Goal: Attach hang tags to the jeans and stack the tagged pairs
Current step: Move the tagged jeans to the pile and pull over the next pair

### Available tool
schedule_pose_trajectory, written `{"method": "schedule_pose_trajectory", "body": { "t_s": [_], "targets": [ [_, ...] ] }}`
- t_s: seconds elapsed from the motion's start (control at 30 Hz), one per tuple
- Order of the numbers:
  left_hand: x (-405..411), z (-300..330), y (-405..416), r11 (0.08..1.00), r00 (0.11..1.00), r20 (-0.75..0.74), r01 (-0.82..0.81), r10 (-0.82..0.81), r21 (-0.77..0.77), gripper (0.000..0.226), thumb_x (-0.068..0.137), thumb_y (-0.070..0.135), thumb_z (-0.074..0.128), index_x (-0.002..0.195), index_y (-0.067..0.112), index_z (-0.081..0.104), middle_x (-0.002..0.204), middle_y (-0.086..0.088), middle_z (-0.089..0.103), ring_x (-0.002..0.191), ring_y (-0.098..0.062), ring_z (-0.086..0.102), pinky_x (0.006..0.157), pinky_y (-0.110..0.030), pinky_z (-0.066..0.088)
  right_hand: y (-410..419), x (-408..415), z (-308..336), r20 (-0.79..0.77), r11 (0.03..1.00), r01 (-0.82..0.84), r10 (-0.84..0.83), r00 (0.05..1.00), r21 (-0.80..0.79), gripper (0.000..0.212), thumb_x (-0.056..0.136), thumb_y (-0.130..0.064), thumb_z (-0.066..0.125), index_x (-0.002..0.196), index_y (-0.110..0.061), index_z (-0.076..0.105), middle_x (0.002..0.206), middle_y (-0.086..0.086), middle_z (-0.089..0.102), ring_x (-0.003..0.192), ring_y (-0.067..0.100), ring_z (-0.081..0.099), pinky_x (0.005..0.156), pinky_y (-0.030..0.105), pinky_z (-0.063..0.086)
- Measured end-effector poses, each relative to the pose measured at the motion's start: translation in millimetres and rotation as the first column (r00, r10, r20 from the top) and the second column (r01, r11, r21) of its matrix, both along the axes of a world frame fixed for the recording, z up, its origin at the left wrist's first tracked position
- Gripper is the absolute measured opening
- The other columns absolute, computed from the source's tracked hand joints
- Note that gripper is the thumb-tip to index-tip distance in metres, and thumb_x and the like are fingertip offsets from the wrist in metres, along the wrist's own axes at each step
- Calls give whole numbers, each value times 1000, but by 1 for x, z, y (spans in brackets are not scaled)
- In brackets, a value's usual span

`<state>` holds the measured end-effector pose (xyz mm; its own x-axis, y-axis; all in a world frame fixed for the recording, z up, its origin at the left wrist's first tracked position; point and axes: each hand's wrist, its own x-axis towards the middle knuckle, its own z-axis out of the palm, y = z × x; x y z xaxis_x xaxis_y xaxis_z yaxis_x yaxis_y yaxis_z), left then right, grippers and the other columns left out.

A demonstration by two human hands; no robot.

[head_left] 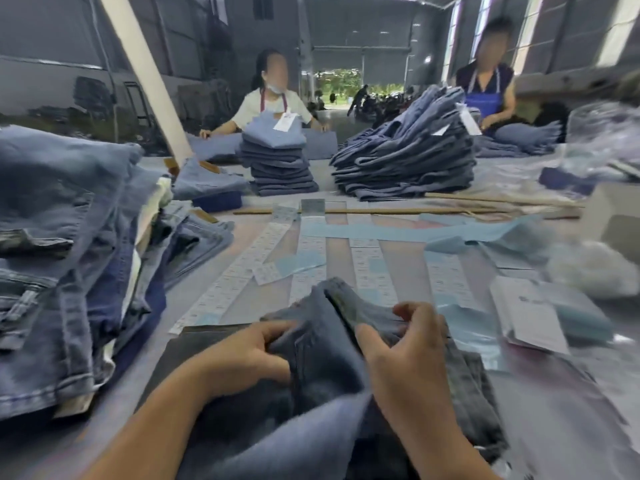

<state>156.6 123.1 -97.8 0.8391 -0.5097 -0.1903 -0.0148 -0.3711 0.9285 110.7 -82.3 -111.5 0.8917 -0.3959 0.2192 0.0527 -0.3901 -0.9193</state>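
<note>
Denim bunched at the lower centre of the frame is the pair of jeans point(322, 344) being worked. The left hand point(242, 355) grips a fold on its left side, fingers curled into the cloth. The right hand point(412, 344) pinches the raised edge, probably the waistband, thumb and fingers closed on it. No tag is in either hand, so this looks like the stage of finding the attachment spot.

To do it well, I would flatten the waistband first and hold one layer taut between both hands, so a tag goes through the intended loop or label and not through two layers. Hang tags point(530, 317) lie at the right middle of the frame, within reach of the right hand. Printed label strips point(242, 268) run up the table point(571, 410) beyond the jeans.

A loose heap of jeans point(69, 265) fills the left side. Neat stacks point(280, 161) with tags showing stand at the upper centre, which suggests where finished pairs go; square the fold before stacking.
</note>
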Motion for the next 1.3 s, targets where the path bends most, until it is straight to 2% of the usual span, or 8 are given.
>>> {"method": "schedule_pose_trajectory", "body": {
  "t_s": [0.13,0.27,0.53,0.67,0.73,0.83,1.07,1.3],
  "targets": [
    [2,0,-6,904,998,68,-28,-1,427,41,58,34,72,98,42,69,94,14,75,93,-10,71,88,-37,57,-23,16,-24,-387,926,-177,37,921,-334,51,75,-41,64,120,-25,47,122,-1,49,112,23,47,93,35,42],
    [0,6,-23,895,981,156,-173,119,412,70,50,60,79,114,37,63,109,18,70,102,-4,66,94,-37,54,-17,12,-44,-464,831,-335,106,879,-444,61,77,-41,59,133,-27,42,136,-2,43,121,26,42,102,38,40],
    [5,23,-29,981,983,176,25,-59,192,34,71,9,66,102,21,70,104,-6,75,104,-25,70,97,-51,52,-27,11,-31,-379,841,-351,193,905,-410,95,68,-38,65,149,-30,16,148,-2,25,133,26,28,111,45,31],
    [17,41,-23,986,983,85,167,-165,-11,30,75,-6,67,100,8,73,103,-13,76,96,-23,72,84,-35,58,-40,7,-8,-220,809,-331,254,942,-486,134,55,-58,67,143,-43,-33,151,-26,-30,138,-1,-34,122,44,-3],
    [25,46,-26,967,969,-5,247,-248,-53,29,76,-11,66,95,8,76,98,-10,76,90,-20,73,80,-31,57,-45,2,3,-96,816,-299,290,952,-494,136,50,-72,65,133,-53,-41,145,-32,-37,131,-7,-42,122,43,-6],
    [37,39,-47,929,941,-44,337,-335,153,31,79,-9,67,92,17,77,93,-2,77,87,-15,73,79,-28,56,-50,7,7,56,737,-202,310,949,-645,125,56,-83,51,147,-45,-27,155,-21,-33,142,7,-34,119,45,-15],
    [51,-14,-54,680,972,139,26,-187,733,38,69,40,77,103,30,64,102,13,67,93,-7,63,85,-29,51,-44,41,-43,-540,428,-592,249,804,-683,92,80,-70,52,155,-34,12,165,-8,0,151,17,-12,115,59,-18],
    [40,-8,12,504,992,-100,125,-75,854,45,55,71,73,83,37,72,78,24,71,79,3,66,71,-22,48,-17,59,-46,-449,380,-530,284,847,-758,75,79,-63,51,144,-30,32,153,-4,30,147,25,12,115,63,-13]
  ]
}}
